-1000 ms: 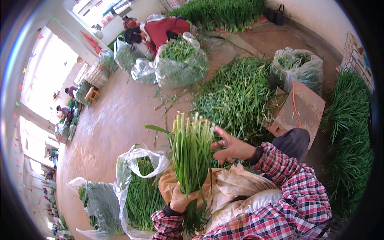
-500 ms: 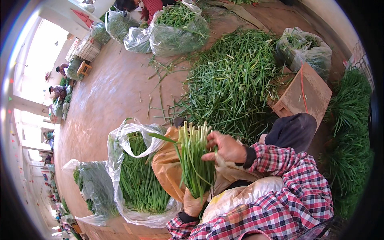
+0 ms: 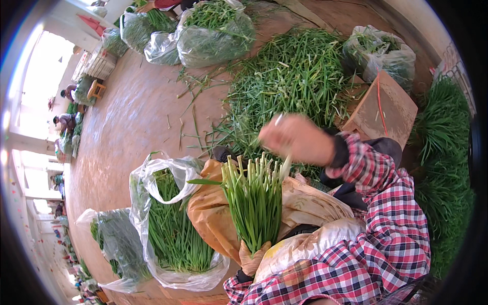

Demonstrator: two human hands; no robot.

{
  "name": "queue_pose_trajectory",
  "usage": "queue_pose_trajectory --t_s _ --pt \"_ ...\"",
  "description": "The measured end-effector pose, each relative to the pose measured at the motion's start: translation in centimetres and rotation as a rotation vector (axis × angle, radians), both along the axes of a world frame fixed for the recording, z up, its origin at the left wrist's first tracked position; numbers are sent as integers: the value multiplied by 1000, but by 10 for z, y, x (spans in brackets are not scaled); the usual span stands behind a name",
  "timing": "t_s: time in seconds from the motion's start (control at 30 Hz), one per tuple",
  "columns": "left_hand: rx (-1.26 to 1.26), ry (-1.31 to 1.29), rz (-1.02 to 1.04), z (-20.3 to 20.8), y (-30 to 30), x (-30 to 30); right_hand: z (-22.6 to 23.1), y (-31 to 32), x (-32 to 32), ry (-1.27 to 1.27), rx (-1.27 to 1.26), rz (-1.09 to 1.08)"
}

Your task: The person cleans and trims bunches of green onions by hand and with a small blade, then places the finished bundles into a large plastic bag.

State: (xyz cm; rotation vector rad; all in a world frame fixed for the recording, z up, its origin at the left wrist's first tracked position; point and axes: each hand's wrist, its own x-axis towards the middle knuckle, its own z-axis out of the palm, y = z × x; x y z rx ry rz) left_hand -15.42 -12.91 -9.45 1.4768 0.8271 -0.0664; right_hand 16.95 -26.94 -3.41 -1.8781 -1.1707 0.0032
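My left hand is closed round the leafy lower end of a bunch of garlic chives, which stands upright over my lap with its pale cut ends up. One leaf sticks out to the left of the bunch. Just above the pale ends is my right hand, smeared by motion, so its fingers cannot be made out. A pale streak shows below it, too blurred to name. To the left, an open clear plastic bag holds many more chives laid lengthwise. An orange-brown cloth covers my lap.
A large loose heap of green stalks lies on the floor ahead. Right of it are a wooden board with a red cord and a filled bag. Chives line the right side. Another bag stands left; people work farther off.
My right hand has lifted off the side of the bunch and swung up and away from me. The bunch, still in my left hand, looks more fanned out at the top.
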Motion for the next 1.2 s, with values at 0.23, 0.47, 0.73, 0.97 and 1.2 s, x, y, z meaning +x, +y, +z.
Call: queue_pose_trajectory --t_s 0.23,0.47,0.73,0.97,1.2 --pt "-228 -173 22 -2 -2 -6 -38 35 -29 116 -680 327" --pt "-245 -211 100 -7 4 -9 -90 43 -28 -319 -416 85" --pt "-235 -154 183 -36 14 -32 -116 -5 92 -469 -615 -458" --pt "-207 -114 211 -50 18 -44 -61 -3 35 152 -316 -3" --pt "27 -219 -11 -63 25 -42 -82 18 7 -484 -360 266"
